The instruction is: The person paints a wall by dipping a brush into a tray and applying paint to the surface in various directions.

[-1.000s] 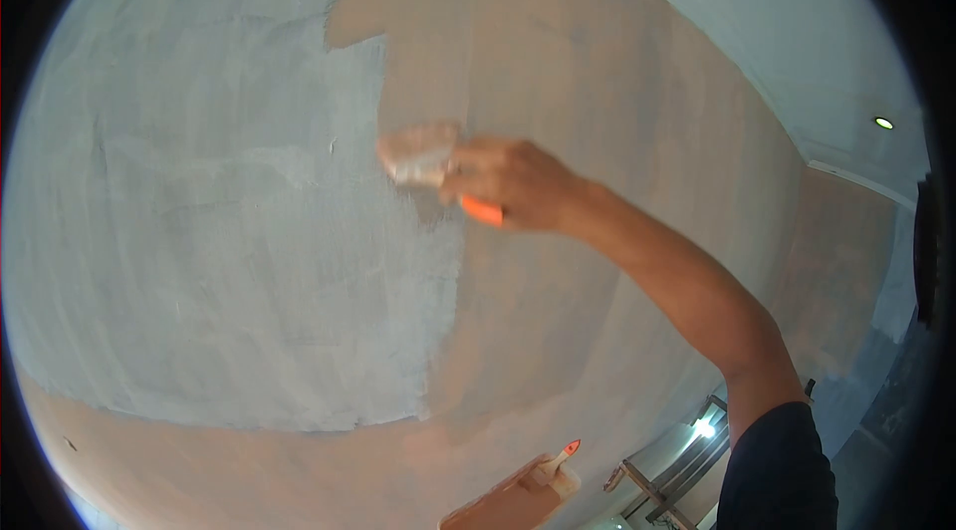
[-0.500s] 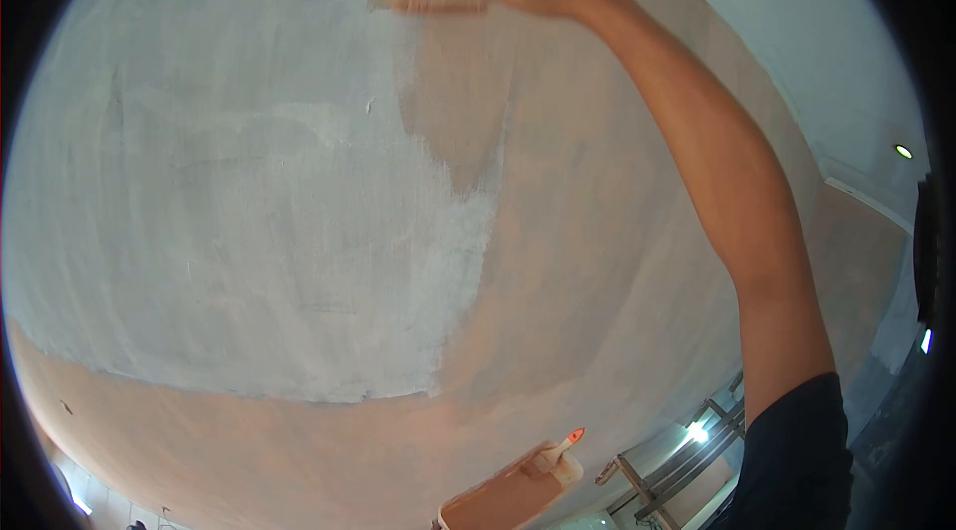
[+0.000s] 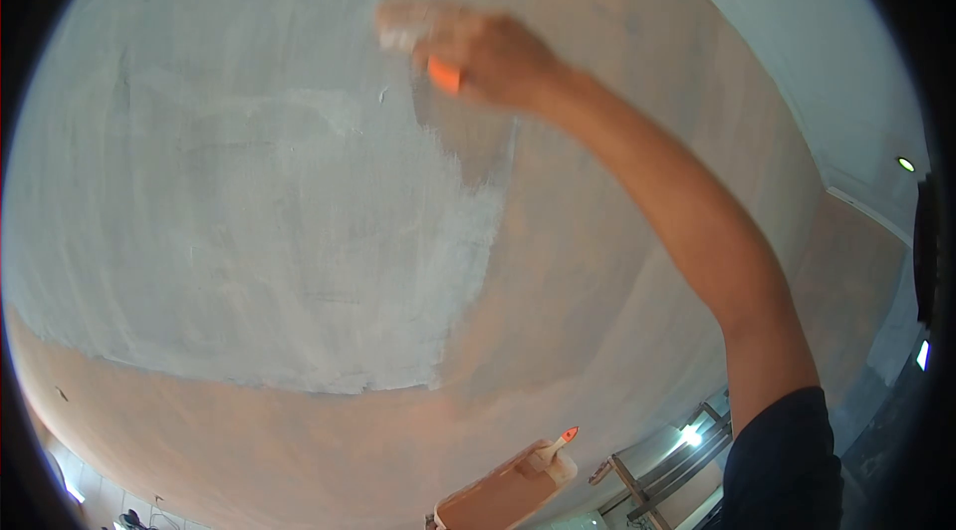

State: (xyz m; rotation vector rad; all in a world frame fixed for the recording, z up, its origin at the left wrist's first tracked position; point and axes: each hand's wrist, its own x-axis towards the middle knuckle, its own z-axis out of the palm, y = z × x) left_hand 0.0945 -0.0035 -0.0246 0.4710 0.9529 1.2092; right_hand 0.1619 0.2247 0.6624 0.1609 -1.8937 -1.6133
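Observation:
My right hand [image 3: 488, 57] is closed on a paintbrush [image 3: 403, 30] against the upper part of the wall. Its orange handle end [image 3: 445, 75] sticks out below my fingers, and motion blurs the brush head. The brush lies at the border between the pale grey coated wall [image 3: 259, 181] on the left and the brownish wall [image 3: 588, 191] on the right. Low in view, a tray [image 3: 503, 490] of brown material has a second brush [image 3: 558, 443] with an orange-tipped handle resting at its far end. My left hand is out of view.
Wooden trestle-like frames [image 3: 657, 475] stand at the lower right beside a bright light [image 3: 691, 435]. A white ceiling [image 3: 797, 42] with a small lamp [image 3: 905, 164] meets the wall at upper right. Pale floor tiles [image 3: 95, 495] show at lower left.
My right hand has come down and slightly left with the paintbrush, whose head has turned upward. The forearm now slants lower across the wall. The view has shifted slightly.

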